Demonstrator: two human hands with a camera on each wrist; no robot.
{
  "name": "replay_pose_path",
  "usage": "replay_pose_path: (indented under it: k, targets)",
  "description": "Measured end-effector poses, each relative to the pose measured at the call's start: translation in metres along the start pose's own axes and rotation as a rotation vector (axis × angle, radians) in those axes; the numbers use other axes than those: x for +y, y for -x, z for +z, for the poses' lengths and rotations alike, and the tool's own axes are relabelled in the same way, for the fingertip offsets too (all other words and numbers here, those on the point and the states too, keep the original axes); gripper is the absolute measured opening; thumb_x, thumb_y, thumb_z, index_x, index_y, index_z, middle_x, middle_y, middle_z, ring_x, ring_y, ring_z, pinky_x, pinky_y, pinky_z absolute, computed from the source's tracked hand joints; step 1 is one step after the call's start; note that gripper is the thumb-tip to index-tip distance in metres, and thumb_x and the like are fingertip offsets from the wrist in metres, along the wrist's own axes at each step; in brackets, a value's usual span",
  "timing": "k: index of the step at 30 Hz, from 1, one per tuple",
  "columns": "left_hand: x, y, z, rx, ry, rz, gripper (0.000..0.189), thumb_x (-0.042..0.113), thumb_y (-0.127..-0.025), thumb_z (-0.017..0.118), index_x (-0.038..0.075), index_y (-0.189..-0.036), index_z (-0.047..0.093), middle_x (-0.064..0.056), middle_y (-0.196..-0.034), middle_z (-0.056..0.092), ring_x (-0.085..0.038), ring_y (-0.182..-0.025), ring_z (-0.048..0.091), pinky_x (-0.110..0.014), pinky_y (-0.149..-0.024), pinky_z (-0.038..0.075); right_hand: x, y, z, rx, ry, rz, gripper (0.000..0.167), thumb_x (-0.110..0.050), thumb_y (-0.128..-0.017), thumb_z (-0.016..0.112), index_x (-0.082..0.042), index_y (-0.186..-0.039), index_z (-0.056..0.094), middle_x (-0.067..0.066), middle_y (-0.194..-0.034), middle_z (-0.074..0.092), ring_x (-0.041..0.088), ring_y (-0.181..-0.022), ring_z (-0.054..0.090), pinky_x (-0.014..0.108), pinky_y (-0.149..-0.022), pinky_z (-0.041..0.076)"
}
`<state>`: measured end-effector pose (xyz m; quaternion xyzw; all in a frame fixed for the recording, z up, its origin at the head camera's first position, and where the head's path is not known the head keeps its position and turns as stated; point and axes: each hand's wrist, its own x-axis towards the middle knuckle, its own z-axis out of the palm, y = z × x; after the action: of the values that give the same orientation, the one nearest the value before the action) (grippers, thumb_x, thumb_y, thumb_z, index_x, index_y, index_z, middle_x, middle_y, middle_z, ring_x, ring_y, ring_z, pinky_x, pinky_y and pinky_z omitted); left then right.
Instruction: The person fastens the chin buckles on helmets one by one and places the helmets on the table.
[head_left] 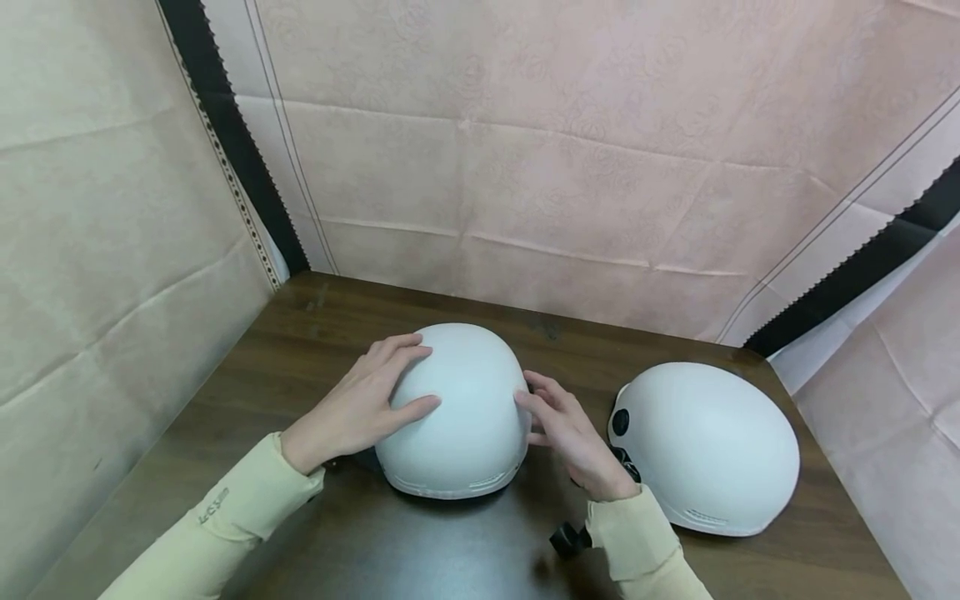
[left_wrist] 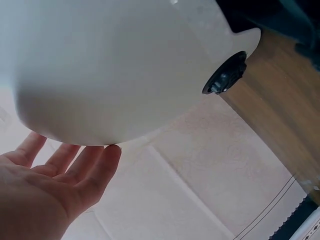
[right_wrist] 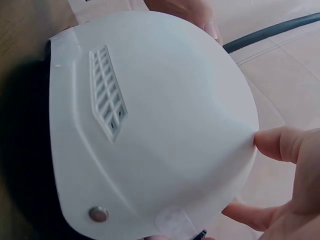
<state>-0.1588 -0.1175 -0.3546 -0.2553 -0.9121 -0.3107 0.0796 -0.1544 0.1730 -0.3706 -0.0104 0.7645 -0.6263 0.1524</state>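
Note:
A smooth white helmet (head_left: pixel 461 400) sits dome up on the table between the two hands. My left hand (head_left: pixel 360 408) touches its left side with spread, fairly straight fingers. On the right side, the fingertips of my right hand (head_left: pixel 566 433) touch the shell, fingers slightly bent. The right wrist view shows a slotted vent (right_wrist: pixel 107 95) and a round metal stud (right_wrist: pixel 98 214) near the helmet's rim; the thumb touches the dome. A black round fitting (left_wrist: pixel 225 73) shows on the helmet in the left wrist view. The helmet's inside is mostly hidden.
A second white helmet (head_left: pixel 708 450) stands to the right, close to my right forearm, with a black round fitting on its side. A small black object (head_left: pixel 568 540) lies beside the right cuff. Pale cloth walls (head_left: pixel 525 192) border the brown wooden table (head_left: pixel 360 321).

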Motion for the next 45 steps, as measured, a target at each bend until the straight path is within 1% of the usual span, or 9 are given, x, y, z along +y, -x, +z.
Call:
replay_pose_path:
  k: [5, 9, 13, 21, 28, 32, 37, 41, 45]
  targets:
    - [0.003, -0.001, -0.001, 0.012, -0.022, 0.017, 0.07, 0.058, -0.088, 0.063, 0.012, -0.138, 0.049, -0.009, -0.149, 0.037, -0.029, -0.129, 0.04, -0.056, -0.096, 0.042, -0.002, 0.002, 0.0, 0.018, 0.021, -0.004, 0.058, -0.046, -0.092, 0.063, -0.021, -0.141, 0.045, 0.014, -0.148, 0.032, 0.036, -0.119, 0.054, 0.047, -0.093, 0.049]
    - [0.005, -0.001, -0.002, 0.023, -0.039, 0.033, 0.068, 0.056, -0.088, 0.063, 0.012, -0.137, 0.051, -0.009, -0.148, 0.039, -0.03, -0.128, 0.04, -0.056, -0.096, 0.04, -0.004, 0.003, 0.0, 0.029, 0.022, -0.002, 0.056, -0.043, -0.091, 0.066, -0.02, -0.138, 0.048, 0.014, -0.149, 0.028, 0.034, -0.127, 0.046, 0.045, -0.092, 0.05]
    - [0.007, 0.0, -0.002, 0.035, -0.051, 0.052, 0.066, 0.054, -0.088, 0.064, 0.012, -0.136, 0.052, -0.009, -0.146, 0.04, -0.03, -0.128, 0.041, -0.056, -0.097, 0.038, -0.007, 0.005, 0.001, 0.04, 0.026, -0.007, 0.054, -0.04, -0.09, 0.069, -0.018, -0.136, 0.049, 0.015, -0.146, 0.03, 0.033, -0.128, 0.043, 0.045, -0.091, 0.05]
    - [0.009, 0.0, -0.004, 0.054, -0.062, 0.076, 0.064, 0.055, -0.088, 0.063, 0.013, -0.136, 0.053, -0.007, -0.144, 0.042, -0.029, -0.126, 0.041, -0.054, -0.096, 0.038, -0.01, 0.012, 0.002, 0.048, 0.054, -0.053, 0.052, -0.038, -0.089, 0.07, -0.017, -0.132, 0.05, 0.013, -0.139, 0.036, 0.034, -0.119, 0.049, 0.046, -0.09, 0.051]
    - [0.011, -0.001, -0.004, 0.069, -0.08, 0.096, 0.061, 0.053, -0.088, 0.064, 0.013, -0.134, 0.054, -0.007, -0.143, 0.043, -0.028, -0.127, 0.041, -0.051, -0.097, 0.036, -0.01, 0.013, 0.002, 0.033, 0.092, -0.055, 0.058, -0.044, -0.087, 0.071, -0.022, -0.136, 0.051, 0.013, -0.14, 0.032, 0.034, -0.125, 0.044, 0.046, -0.09, 0.051]
    - [0.013, -0.001, -0.005, 0.069, -0.084, 0.101, 0.062, 0.053, -0.088, 0.065, 0.013, -0.134, 0.054, -0.007, -0.143, 0.044, -0.027, -0.127, 0.04, -0.051, -0.097, 0.036, -0.012, 0.013, 0.003, 0.05, 0.136, -0.059, 0.058, -0.046, -0.085, 0.072, -0.024, -0.136, 0.052, 0.013, -0.136, 0.034, 0.034, -0.119, 0.046, 0.046, -0.091, 0.049]
    - [0.015, 0.0, -0.006, 0.072, -0.092, 0.107, 0.062, 0.053, -0.088, 0.065, 0.013, -0.134, 0.054, -0.007, -0.143, 0.043, -0.027, -0.128, 0.04, -0.052, -0.097, 0.037, -0.013, 0.013, 0.003, 0.085, 0.218, -0.076, 0.058, -0.048, -0.084, 0.073, -0.027, -0.134, 0.054, 0.013, -0.129, 0.039, 0.032, -0.111, 0.045, 0.045, -0.087, 0.045]
    - [0.016, 0.0, -0.007, 0.077, -0.098, 0.118, 0.062, 0.053, -0.088, 0.065, 0.013, -0.134, 0.054, -0.007, -0.143, 0.044, -0.027, -0.128, 0.04, -0.052, -0.098, 0.035, -0.014, 0.013, 0.004, 0.09, 0.246, -0.088, 0.058, -0.048, -0.084, 0.073, -0.028, -0.135, 0.053, 0.014, -0.127, 0.04, 0.031, -0.109, 0.044, 0.042, -0.083, 0.044]
    - [0.018, 0.001, -0.008, 0.083, -0.103, 0.129, 0.061, 0.052, -0.088, 0.064, 0.013, -0.134, 0.054, -0.007, -0.143, 0.044, -0.027, -0.128, 0.04, -0.051, -0.098, 0.035, -0.014, 0.013, 0.005, 0.09, 0.261, -0.097, 0.058, -0.049, -0.084, 0.073, -0.029, -0.135, 0.053, 0.013, -0.125, 0.04, 0.03, -0.106, 0.047, 0.04, -0.081, 0.046]
